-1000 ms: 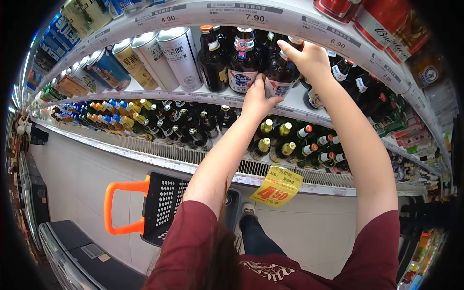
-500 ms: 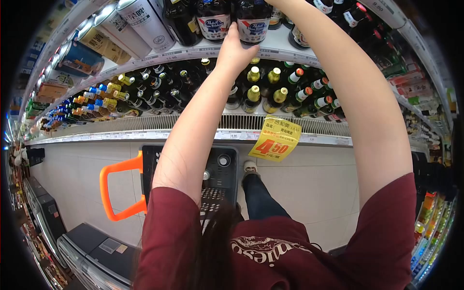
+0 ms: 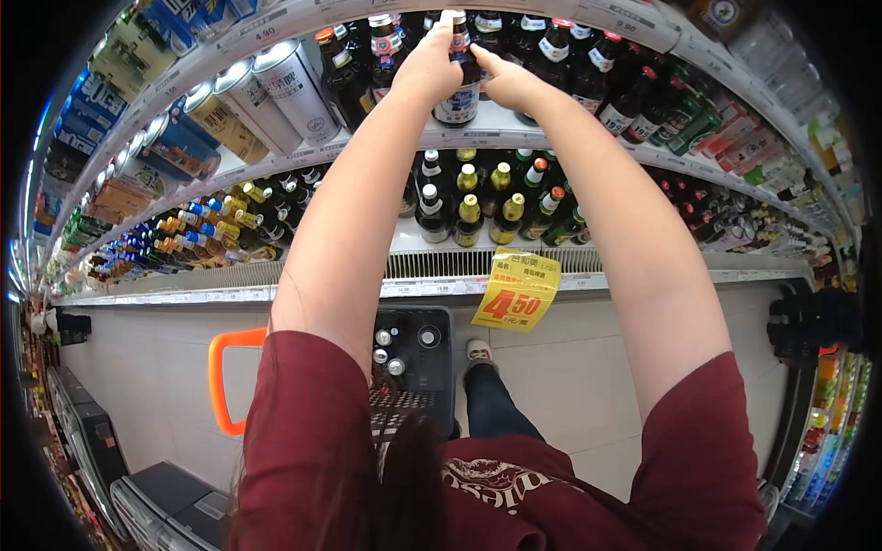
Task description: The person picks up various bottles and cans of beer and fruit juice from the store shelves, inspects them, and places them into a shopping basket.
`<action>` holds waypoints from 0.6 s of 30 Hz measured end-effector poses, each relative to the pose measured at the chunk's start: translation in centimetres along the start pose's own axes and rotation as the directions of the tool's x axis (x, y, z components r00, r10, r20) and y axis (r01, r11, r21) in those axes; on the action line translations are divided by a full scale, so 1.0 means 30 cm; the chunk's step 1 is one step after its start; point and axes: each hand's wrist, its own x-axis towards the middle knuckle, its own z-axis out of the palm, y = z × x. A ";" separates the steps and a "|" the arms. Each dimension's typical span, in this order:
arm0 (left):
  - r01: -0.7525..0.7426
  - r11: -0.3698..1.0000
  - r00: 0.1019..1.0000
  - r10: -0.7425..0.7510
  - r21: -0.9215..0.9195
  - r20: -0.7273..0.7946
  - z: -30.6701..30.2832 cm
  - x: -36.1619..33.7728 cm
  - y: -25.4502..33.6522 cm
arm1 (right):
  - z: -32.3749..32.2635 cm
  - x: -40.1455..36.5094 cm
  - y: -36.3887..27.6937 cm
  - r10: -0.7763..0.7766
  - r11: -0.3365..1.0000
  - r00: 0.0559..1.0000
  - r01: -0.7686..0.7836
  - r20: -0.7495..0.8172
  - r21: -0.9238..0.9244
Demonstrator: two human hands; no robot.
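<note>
On the upper shelf a dark bottle with a blue-and-white label (image 3: 457, 106) stands upright at the shelf's front edge. My left hand (image 3: 430, 69) is at its left side, fingers against the neck and shoulder. My right hand (image 3: 507, 83) is just right of the same bottle, fingers apart and pointing at its upper part; whether a fingertip touches it is unclear. More dark bottles (image 3: 347, 87) stand to the left, and others (image 3: 551, 50) behind and to the right.
Below, a lower shelf holds gold-capped bottles (image 3: 469, 220). A yellow price sign (image 3: 516, 292) hangs off its edge. On the floor is a dark basket (image 3: 439, 358) with an orange handle (image 3: 218, 376), holding several cans. Tall cans (image 3: 299, 96) line the upper shelf's left.
The view has tilted up, showing more of the upper shelf. My right hand, cut off at the top before, is now beside the bottle, and both hands are closer together around it.
</note>
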 end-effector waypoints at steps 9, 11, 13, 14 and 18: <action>-0.007 0.914 0.985 -0.064 0.405 0.162 0.012 0.050 0.011 | 0.026 -0.110 -0.034 0.075 0.990 0.990 -0.089 0.120 0.108; -0.038 0.927 0.994 -0.002 0.373 0.107 0.023 0.041 0.002 | 0.081 -0.090 0.017 -0.040 0.994 0.999 0.038 0.013 0.103; -0.057 0.958 0.997 0.038 0.280 0.071 0.034 0.032 -0.010 | 0.128 -0.064 0.044 -0.145 0.985 0.984 0.153 -0.106 0.080; -0.087 0.963 0.995 0.073 0.256 0.064 0.038 0.033 -0.016 | 0.134 -0.064 0.048 -0.116 0.990 0.987 0.125 -0.110 0.072; 0.033 0.999 0.996 -0.034 0.013 0.077 0.034 0.049 0.006 | 0.157 -0.087 0.029 -0.048 0.985 0.986 0.074 -0.160 0.155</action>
